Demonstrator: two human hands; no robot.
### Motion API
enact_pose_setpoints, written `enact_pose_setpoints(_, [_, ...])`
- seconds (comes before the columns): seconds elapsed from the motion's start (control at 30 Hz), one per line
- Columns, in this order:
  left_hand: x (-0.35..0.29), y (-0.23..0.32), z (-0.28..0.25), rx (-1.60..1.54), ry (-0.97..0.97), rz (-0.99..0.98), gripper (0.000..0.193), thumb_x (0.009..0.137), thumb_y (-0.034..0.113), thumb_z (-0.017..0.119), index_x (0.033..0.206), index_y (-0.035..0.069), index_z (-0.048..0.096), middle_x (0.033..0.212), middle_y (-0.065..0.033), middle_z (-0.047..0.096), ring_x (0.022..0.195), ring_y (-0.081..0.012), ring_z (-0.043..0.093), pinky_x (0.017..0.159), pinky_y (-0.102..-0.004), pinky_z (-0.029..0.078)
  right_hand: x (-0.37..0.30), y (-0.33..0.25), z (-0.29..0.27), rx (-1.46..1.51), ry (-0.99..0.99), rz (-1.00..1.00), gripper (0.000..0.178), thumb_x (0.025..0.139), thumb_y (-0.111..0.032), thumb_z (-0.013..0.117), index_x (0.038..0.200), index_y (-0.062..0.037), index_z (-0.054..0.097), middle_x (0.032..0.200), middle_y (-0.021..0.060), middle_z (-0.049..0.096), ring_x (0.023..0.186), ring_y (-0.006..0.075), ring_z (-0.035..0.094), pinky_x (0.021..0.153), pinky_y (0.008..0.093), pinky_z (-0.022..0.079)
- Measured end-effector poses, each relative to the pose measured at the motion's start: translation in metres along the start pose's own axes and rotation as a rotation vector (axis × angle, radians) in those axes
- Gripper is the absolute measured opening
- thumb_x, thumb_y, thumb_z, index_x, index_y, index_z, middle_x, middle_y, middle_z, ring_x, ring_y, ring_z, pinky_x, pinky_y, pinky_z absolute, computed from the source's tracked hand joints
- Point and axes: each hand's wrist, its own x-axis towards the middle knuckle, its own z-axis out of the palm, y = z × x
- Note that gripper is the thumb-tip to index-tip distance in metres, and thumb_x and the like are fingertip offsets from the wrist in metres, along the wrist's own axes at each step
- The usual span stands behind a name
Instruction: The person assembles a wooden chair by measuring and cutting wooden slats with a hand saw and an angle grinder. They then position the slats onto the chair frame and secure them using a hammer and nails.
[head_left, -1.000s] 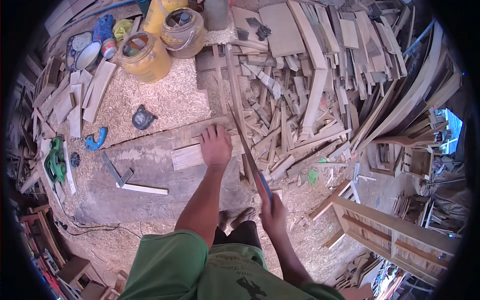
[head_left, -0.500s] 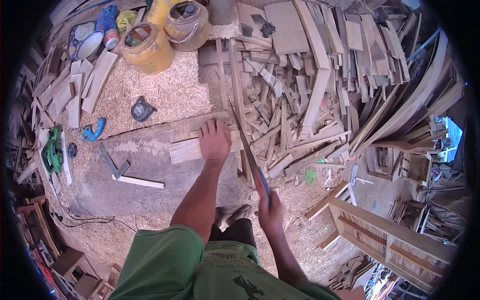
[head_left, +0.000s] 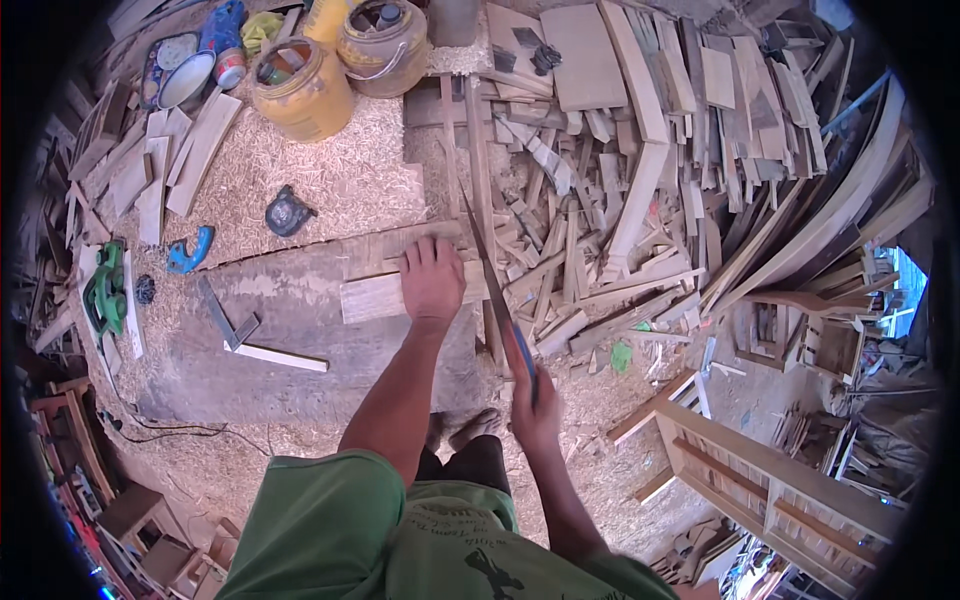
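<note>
On the workbench (head_left: 300, 385), a short pale wooden board (head_left: 372, 299) lies crosswise with its right end past the bench edge. My left hand (head_left: 433, 282) grips it from above, fingers over its far edge and pressing down. My right hand (head_left: 536, 412) is closed around the handle of a handsaw (head_left: 494, 280). The long blade slants away and to the left, at the board's right end. Whether its teeth are inside a cut is too small to tell. Left on the bench lies a try square (head_left: 222, 318), touching a thin wooden strip (head_left: 285, 357).
A dark round tool (head_left: 287, 212) and a blue curved handle (head_left: 190, 250) lie among shavings. A green power planer (head_left: 106, 290) stands far left. Yellow buckets (head_left: 303, 105) are at the back. Offcuts (head_left: 560, 235) pile up right of the bench; a wooden frame (head_left: 760, 490) leans nearer.
The saw and my right hand have shifted slightly toward me and to the left. My left hand stays on the board. The whole view has moved a little.
</note>
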Motion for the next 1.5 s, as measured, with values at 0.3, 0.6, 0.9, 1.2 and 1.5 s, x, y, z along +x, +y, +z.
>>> enact_pose_setpoints(0.3, [-0.003, -0.005, -0.002, 0.003, -0.024, -0.032, 0.022, 0.101, 0.027, 0.06, 0.112, 0.009, 0.066, 0.116, -0.0158, 0.062, 0.112, -0.0372, 0.057, 0.1, -0.0526, 0.046, -0.096, -0.023, -0.062, 0.015, -0.15, 0.262, 0.043, 0.111, -0.033, 0.06, 0.136, 0.002, 0.066, 0.1, 0.0307, 0.075, 0.096, 0.0369, 0.08, 0.079, 0.0499, 0.059])
enact_pose_setpoints(0.6, [-0.002, -0.004, 0.002, 0.011, -0.003, -0.019, 0.022, 0.103, 0.027, 0.06, 0.113, 0.009, 0.067, 0.115, -0.0155, 0.061, 0.111, -0.0367, 0.058, 0.1, -0.0525, 0.046, 0.057, -0.024, 0.025, 0.045, -0.068, -0.018, 0.037, 0.113, -0.034, 0.057, 0.122, 0.0014, 0.066, 0.086, 0.0303, 0.069, 0.082, 0.052, 0.071, 0.068, 0.0551, 0.052])
enact_pose_setpoints(0.9, [0.001, -0.001, 0.002, 0.012, 0.012, -0.004, 0.021, 0.103, 0.025, 0.061, 0.112, 0.007, 0.067, 0.111, -0.0156, 0.061, 0.107, -0.0369, 0.059, 0.096, -0.0515, 0.047, -0.097, 0.019, -0.032, -0.046, -0.014, 0.045, 0.04, 0.112, -0.03, 0.057, 0.128, 0.0049, 0.066, 0.089, 0.0234, 0.076, 0.075, 0.0292, 0.078, 0.066, 0.0402, 0.057])
enact_pose_setpoints(1.2, [-0.006, -0.013, 0.0, 0.038, 0.036, 0.002, 0.021, 0.1, 0.025, 0.062, 0.11, 0.008, 0.067, 0.112, -0.0157, 0.061, 0.108, -0.0367, 0.058, 0.095, -0.0518, 0.046, -0.043, 0.004, -0.009, 0.045, -0.058, 0.047, 0.038, 0.108, -0.03, 0.066, 0.132, 0.0, 0.068, 0.098, 0.0294, 0.075, 0.087, 0.0493, 0.076, 0.074, 0.0527, 0.059])
enact_pose_setpoints(1.5, [0.0, 0.003, 0.002, -0.017, 0.026, 0.011, 0.02, 0.1, 0.026, 0.062, 0.108, 0.008, 0.066, 0.112, -0.0163, 0.061, 0.108, -0.0363, 0.059, 0.097, -0.0516, 0.045, 0.046, 0.009, 0.037, -0.01, 0.064, -0.172, 0.034, 0.112, -0.032, 0.059, 0.118, 0.0012, 0.066, 0.081, 0.0269, 0.069, 0.072, 0.0469, 0.071, 0.061, 0.0538, 0.05])
